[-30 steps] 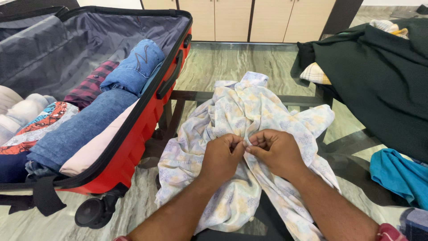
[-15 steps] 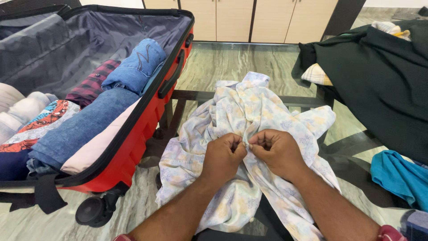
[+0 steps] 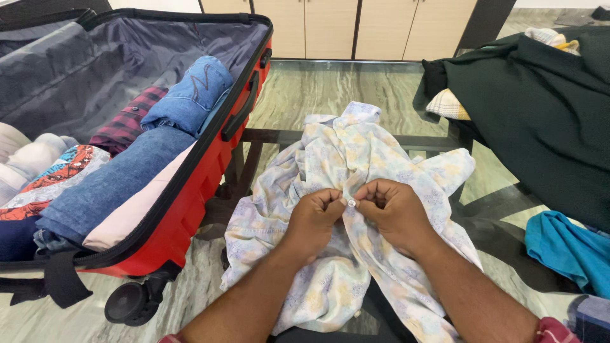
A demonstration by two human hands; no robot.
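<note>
Shirt, pale floral, being buttoned on glass table.

Both hands meet at the placket of the shirt [image 3: 356, 159]: left hand [image 3: 314, 219] and right hand [image 3: 395, 213] each have fingers pinched together on the cloth edges around one small white button [image 3: 351, 202]. Garment lies crumpled, unfolded (collar at the far end); placket below the hands looks open, so buttoning seems partly done, folding not begun. Red suitcase [image 3: 190, 209] beside it, open, already well filled with rolled clothes.

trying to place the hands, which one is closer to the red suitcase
Left. The left hand pinches the pale shirt on the side toward the red suitcase; the right hand is farther away.
</note>
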